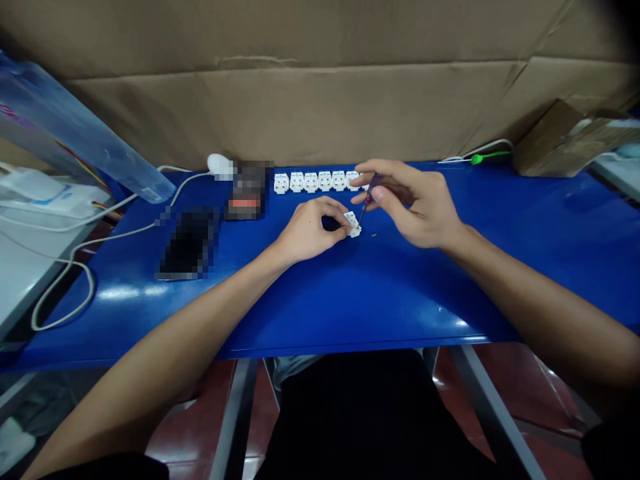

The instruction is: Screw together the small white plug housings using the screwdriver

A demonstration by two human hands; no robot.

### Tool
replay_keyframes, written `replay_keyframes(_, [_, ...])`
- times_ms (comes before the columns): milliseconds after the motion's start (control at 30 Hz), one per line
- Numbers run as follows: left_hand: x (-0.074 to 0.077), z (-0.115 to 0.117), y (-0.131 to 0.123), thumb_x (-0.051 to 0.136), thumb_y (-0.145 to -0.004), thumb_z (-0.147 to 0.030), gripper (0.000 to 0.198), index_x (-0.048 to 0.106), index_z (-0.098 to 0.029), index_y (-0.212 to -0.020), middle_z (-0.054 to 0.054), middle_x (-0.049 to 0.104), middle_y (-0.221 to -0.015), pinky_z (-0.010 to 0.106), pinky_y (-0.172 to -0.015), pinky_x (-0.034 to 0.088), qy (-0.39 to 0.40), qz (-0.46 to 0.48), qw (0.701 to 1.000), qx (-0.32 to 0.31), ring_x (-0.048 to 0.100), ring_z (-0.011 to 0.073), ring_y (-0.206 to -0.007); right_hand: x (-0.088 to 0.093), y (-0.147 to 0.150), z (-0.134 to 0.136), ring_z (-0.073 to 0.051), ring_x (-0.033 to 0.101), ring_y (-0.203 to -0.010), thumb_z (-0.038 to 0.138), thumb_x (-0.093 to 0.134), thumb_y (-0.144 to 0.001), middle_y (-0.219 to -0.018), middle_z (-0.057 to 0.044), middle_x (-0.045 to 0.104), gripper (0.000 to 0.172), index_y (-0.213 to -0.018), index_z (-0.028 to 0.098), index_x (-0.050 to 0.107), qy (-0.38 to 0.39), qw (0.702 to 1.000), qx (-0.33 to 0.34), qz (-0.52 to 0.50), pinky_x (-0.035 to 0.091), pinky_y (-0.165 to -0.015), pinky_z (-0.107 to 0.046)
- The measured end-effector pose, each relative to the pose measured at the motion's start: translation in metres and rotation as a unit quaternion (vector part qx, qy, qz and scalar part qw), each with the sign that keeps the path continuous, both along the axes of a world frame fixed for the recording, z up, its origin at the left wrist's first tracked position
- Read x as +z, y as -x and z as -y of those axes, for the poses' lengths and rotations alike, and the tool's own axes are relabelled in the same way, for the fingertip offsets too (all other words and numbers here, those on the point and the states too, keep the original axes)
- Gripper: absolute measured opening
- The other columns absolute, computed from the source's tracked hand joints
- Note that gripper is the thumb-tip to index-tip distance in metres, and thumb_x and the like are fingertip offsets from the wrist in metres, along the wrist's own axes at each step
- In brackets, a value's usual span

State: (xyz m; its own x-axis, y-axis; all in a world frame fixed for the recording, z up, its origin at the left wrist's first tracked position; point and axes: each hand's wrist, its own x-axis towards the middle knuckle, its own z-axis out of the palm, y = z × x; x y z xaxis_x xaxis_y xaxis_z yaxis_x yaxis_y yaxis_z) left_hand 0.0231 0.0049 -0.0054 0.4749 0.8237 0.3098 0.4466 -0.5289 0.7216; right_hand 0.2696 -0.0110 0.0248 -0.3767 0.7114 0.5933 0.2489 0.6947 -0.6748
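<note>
Head camera is looking down at a blue desk (450, 280), where the person is working with both bare hands on one small white connector block (353, 224). The left hand (313, 230) is closed around this block, pinching it between the thumb and fingers, and is resting near the middle of the desk. The right hand (413, 203) is gripping a slim precision screwdriver (369, 198) between the thumb and fingers. The dark handle is sitting in the fingers, and the thin shaft is slanting down to the block. Its tip is touching or almost touching the block, but this view is not showing which. For doing this work well, the person is needing to hold the block steady and keep the shaft straight in line with the screw seat, using light finger pressure so the tip is not slipping. A tiny screw (373, 235) is lying on the desk just beside the block. The held block is looking white and boxy, but its fine details are too small to see. Beyond the hands, a row of similar white blocks (311, 182) is standing near the far edge of the desk. Further left, a blurred dark slab (189, 243), a blurred box (249, 190), a white computer mouse (220, 165) and a pale cable (83, 273) are lying on the desk, while a cardboard sheet (320, 113) is standing behind it.
</note>
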Motion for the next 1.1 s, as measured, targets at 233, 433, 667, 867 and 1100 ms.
replay_keyframes(233, [0.000,-0.001,0.001,0.085,-0.091,-0.021,0.009,0.091,-0.028,-0.092,0.005,0.086,-0.124,0.048,-0.116,0.061,0.004,-0.002,1.000,-0.008,0.083,0.0273,-0.116,0.003,0.000,-0.003,-0.021,0.088,-0.109,0.046,0.070,-0.113,-0.122,-0.002,0.086,0.033,-0.143,0.032,0.074,0.015,0.999,0.033,-0.019,0.076,-0.099,-0.038])
replay_keyframes(433, [0.001,-0.001,0.000,0.083,-0.091,-0.022,0.010,0.091,-0.028,-0.091,0.005,0.087,-0.120,0.049,-0.116,0.061,0.006,-0.008,1.000,-0.011,0.082,0.0272,-0.115,0.001,0.002,0.000,-0.021,0.088,-0.091,0.037,0.079,-0.107,-0.103,-0.001,0.089,0.026,-0.131,0.030,0.079,-0.026,0.999,-0.030,-0.024,0.077,-0.093,-0.039])
replay_keyframes(667, [0.002,0.000,0.000,0.083,-0.091,-0.022,0.011,0.091,-0.028,-0.091,0.005,0.086,-0.123,0.048,-0.113,0.062,0.004,-0.005,1.000,-0.012,0.082,0.0259,-0.110,-0.005,0.003,-0.002,-0.022,0.088,-0.087,0.037,0.082,-0.104,-0.105,0.001,0.089,0.031,-0.135,0.033,0.083,-0.097,0.992,-0.082,-0.012,0.077,-0.087,-0.040])
replay_keyframes(867, [0.001,0.003,-0.001,0.084,-0.092,-0.020,0.010,0.091,-0.027,-0.092,0.005,0.086,-0.121,0.046,-0.112,0.062,-0.003,0.009,1.000,-0.011,0.082,0.0257,-0.112,0.000,-0.005,-0.010,-0.025,0.084,-0.119,0.043,0.072,-0.111,-0.135,-0.005,0.083,0.043,-0.153,0.035,0.070,-0.020,0.998,0.051,0.037,0.075,-0.097,-0.039])
replay_keyframes(1100, [0.000,0.001,-0.002,0.084,-0.092,-0.021,0.010,0.091,-0.029,-0.091,0.004,0.086,-0.122,0.047,-0.113,0.062,-0.001,0.001,1.000,-0.010,0.082,0.0265,-0.113,0.012,-0.006,-0.005,-0.019,0.087,-0.104,0.041,0.072,-0.111,-0.119,-0.002,0.083,0.028,-0.137,0.031,0.075,0.048,0.996,0.069,0.003,0.075,-0.099,-0.034])
